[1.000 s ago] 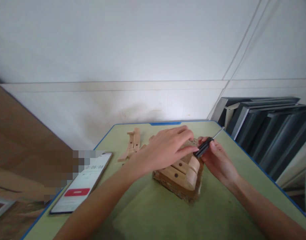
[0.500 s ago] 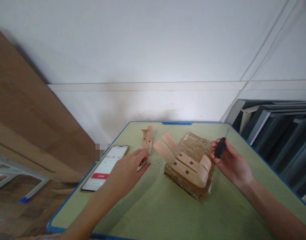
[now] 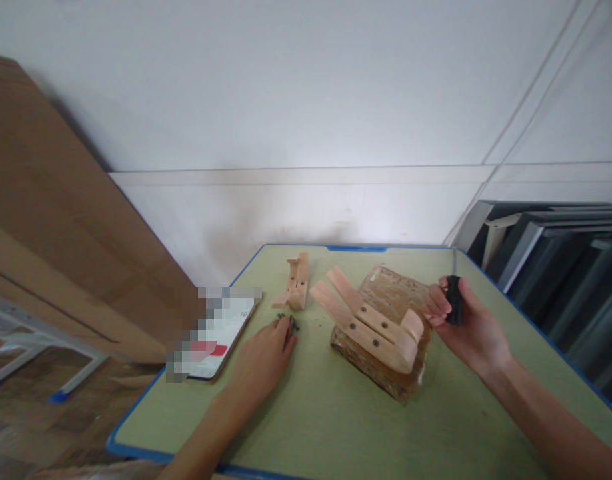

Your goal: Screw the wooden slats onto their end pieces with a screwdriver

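My left hand [image 3: 263,357] rests on the green table [image 3: 306,420], its fingertips closed on small dark screws [image 3: 287,325] lying beside the phone. My right hand [image 3: 469,327] is wrapped round the black handle of a screwdriver [image 3: 454,298], held upright to the right of a wooden assembly. That wooden assembly [image 3: 369,321] of pale curved slats with screw holes lies on a brown wrapped block [image 3: 386,370] at the middle of the table. A second, smaller wooden piece [image 3: 297,280] lies further back, just beyond my left fingers.
A phone [image 3: 221,333], partly blurred, lies near the table's left edge. A large brown board [image 3: 51,220] leans against the wall at left. Dark framed panels [image 3: 551,247] stand stacked at right. The white wall is close behind the table.
My left hand left the wooden assembly and moved left to the screws by the phone. My right hand drew the screwdriver away from the assembly and turned it upright. The view shifted left.
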`<state>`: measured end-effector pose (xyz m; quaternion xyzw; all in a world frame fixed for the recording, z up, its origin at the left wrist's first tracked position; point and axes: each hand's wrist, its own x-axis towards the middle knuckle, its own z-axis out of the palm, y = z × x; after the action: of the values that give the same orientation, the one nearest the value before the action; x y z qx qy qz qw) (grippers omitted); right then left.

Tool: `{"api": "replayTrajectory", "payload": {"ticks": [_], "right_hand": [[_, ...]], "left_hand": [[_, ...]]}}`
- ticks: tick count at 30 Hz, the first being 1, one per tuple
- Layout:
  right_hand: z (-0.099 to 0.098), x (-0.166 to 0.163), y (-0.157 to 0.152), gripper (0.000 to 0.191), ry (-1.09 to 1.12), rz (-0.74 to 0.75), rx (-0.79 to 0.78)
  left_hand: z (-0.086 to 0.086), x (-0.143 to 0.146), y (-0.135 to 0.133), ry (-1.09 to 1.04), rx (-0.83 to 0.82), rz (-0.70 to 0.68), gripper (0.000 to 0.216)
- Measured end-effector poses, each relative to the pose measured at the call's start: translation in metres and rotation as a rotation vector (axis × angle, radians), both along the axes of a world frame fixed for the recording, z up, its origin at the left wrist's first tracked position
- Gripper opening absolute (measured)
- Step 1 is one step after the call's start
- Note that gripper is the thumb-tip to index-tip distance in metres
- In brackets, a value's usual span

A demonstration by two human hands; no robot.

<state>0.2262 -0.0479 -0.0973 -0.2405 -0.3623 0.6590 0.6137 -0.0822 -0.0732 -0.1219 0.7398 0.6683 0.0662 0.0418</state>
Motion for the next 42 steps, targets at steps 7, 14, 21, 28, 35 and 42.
{"api": "replayTrajectory", "payload": {"ticks": [7,14,21,28,35,42], "right_hand": [[0.000,0.000,0.001,0.024,-0.043,-0.010,0.003],[0.000,0.000,0.000,0.024,-0.069,-0.014,0.014],[0.000,0.001,0.002,0.022,-0.098,-0.025,0.014],[0.003,0.006,-0.002,0.022,-0.183,-0.006,0.045],[0.004,0.008,-0.002,0.020,-0.295,0.003,0.078],[-0.002,0.003,-0.003,0.019,-0.456,-0.048,0.097]], "left_hand": [[0.007,-0.014,0.002,-0.067,-0.022,-0.002,0.026],[-0.002,-0.027,0.015,-0.052,0.004,0.065,0.032],[-0.002,-0.032,0.018,-0.092,-0.013,0.031,0.027],[0.000,-0.035,0.019,-0.125,-0.012,0.035,0.018],[0.027,-0.025,0.002,-0.183,-0.065,-0.059,0.018],[0.097,0.012,-0.006,-0.409,0.078,-0.369,0.015]]}}
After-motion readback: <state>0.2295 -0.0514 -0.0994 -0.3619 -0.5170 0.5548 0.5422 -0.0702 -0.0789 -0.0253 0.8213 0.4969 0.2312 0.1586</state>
